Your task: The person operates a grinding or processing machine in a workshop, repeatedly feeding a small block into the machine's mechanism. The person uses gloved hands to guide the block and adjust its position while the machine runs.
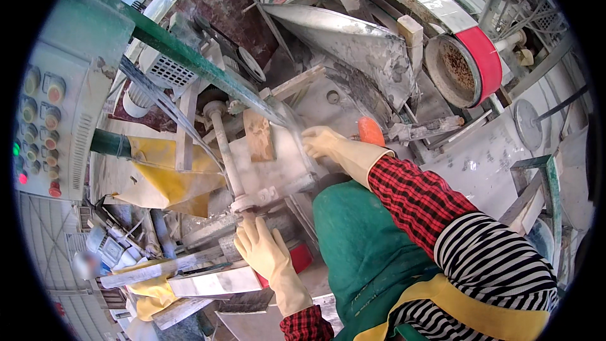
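Note:
Both my hands wear cream rubber gloves. My left hand (262,249) is open, its fingers spread near the lower end of a dusty metal shaft (226,151), just below the bearing block (254,199). My right hand (320,141) is bent at the right edge of a pale, dust-covered machine plate (284,158). Its fingers are curled together, and whatever is under them is hidden. A wooden block (259,137) lies on the plate between the shaft and my right hand. An orange rounded object (372,131) stands just beyond my right wrist.
A control panel (50,126) with several buttons stands at the left. A green bar (189,57) crosses above the shaft. Yellow sheeting (170,173) hangs beside it. A red-and-white curved guard (480,57) is at upper right, and a green metal frame (555,202) at right.

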### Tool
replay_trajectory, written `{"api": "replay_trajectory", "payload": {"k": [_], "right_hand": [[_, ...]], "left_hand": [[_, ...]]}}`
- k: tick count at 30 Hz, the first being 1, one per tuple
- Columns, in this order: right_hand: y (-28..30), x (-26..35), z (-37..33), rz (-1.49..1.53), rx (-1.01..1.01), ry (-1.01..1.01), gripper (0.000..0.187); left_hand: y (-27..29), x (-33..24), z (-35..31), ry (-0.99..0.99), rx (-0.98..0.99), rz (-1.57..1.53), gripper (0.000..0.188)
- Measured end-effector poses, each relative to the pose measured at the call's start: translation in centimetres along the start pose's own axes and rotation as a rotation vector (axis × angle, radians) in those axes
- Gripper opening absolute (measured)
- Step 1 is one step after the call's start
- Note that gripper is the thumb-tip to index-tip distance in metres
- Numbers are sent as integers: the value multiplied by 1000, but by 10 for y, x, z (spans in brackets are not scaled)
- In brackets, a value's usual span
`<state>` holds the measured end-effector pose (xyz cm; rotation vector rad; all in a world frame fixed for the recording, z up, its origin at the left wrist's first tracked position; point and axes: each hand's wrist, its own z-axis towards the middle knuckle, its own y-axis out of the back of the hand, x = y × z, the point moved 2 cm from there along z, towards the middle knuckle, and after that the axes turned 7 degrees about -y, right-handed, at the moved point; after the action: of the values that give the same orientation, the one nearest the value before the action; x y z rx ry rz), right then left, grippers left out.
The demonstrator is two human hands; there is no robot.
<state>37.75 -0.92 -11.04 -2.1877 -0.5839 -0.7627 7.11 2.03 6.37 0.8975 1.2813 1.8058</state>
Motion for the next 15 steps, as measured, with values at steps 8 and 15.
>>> {"api": "replay_trajectory", "payload": {"k": [8, 15], "right_hand": [[-4, 0, -2, -21, -87, 2, 50], [-7, 3, -7, -42, -88, -6, 48]], "left_hand": [[0, -7, 0, 3, 14, -10, 44], [-6, -11, -1, -1, 11, 41, 42]]}}
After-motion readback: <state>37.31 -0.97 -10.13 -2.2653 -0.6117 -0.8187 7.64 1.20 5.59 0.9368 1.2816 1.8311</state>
